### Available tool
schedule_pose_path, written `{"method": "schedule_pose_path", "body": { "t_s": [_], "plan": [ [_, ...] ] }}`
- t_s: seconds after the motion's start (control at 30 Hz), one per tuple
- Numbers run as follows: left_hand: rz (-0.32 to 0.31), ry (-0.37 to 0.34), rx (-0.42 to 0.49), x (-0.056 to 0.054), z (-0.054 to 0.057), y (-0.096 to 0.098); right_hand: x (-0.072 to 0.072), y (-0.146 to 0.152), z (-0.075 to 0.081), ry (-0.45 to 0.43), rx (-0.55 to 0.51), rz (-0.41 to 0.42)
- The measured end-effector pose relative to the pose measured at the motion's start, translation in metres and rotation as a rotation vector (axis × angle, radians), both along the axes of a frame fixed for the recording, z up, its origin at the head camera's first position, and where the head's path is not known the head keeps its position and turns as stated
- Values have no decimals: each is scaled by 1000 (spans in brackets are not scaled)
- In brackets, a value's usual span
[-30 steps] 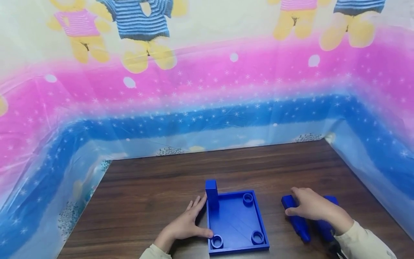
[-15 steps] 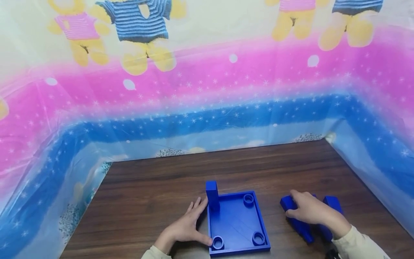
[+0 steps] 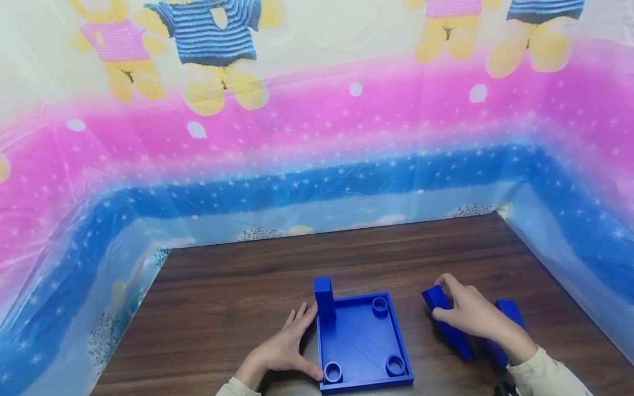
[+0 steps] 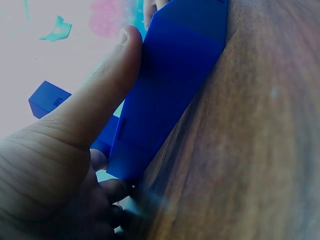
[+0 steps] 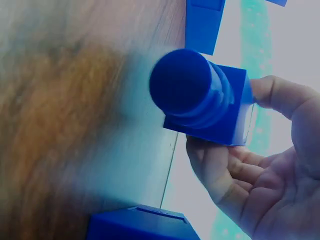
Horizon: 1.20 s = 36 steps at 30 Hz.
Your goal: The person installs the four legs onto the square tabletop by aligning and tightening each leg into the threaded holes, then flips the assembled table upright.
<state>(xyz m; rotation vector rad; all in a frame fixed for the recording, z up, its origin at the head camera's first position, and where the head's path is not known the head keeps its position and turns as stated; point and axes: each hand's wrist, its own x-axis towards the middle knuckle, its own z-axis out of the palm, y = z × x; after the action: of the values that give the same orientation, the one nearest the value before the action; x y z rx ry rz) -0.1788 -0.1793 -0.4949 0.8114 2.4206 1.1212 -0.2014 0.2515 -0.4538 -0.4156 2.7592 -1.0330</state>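
Observation:
In the head view a blue square tabletop lies underside up, with round sockets in three corners. One blue table leg stands upright in the far-left corner. My left hand rests along the tabletop's left edge, fingers extended, thumb near the near-left socket. To the right, my right hand pinches a second table leg between thumb and fingers, its square end tilted up. Its round, ridged end faces the camera in the right wrist view. Part of the leg hides behind the hand.
Another blue table leg lies on the wooden table, partly under the right forearm. A printed curtain hangs along the table's back and sides. A small dark object shows by the right sleeve.
My right hand's fingers have closed on the leg beneath it and raised its square end, shifting it slightly left and away. The left hand and tabletop stay in place.

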Motion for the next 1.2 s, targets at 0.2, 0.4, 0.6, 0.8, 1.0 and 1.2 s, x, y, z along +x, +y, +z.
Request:
{"method": "schedule_pose_path", "body": {
  "t_s": [0.2,0.4,0.6,0.8,1.0,1.2],
  "plan": [
    [4,3,-2,0,-1,-1,0,-5,0,76,-37,-20],
    [-1,16,13,-2,-1,0,-1,-10,5,116,-57,-40],
    [9,10,6,-3,0,0,-4,-17,10,140,-95,-49],
    [4,7,-7,-4,-1,0,-4,-28,15,157,-145,-68],
    [14,-3,-6,-3,0,0,-3,-44,21,93,-253,-30],
    [9,-1,-13,-1,-2,0,0,-61,26,26,-342,47]
  ]
}}
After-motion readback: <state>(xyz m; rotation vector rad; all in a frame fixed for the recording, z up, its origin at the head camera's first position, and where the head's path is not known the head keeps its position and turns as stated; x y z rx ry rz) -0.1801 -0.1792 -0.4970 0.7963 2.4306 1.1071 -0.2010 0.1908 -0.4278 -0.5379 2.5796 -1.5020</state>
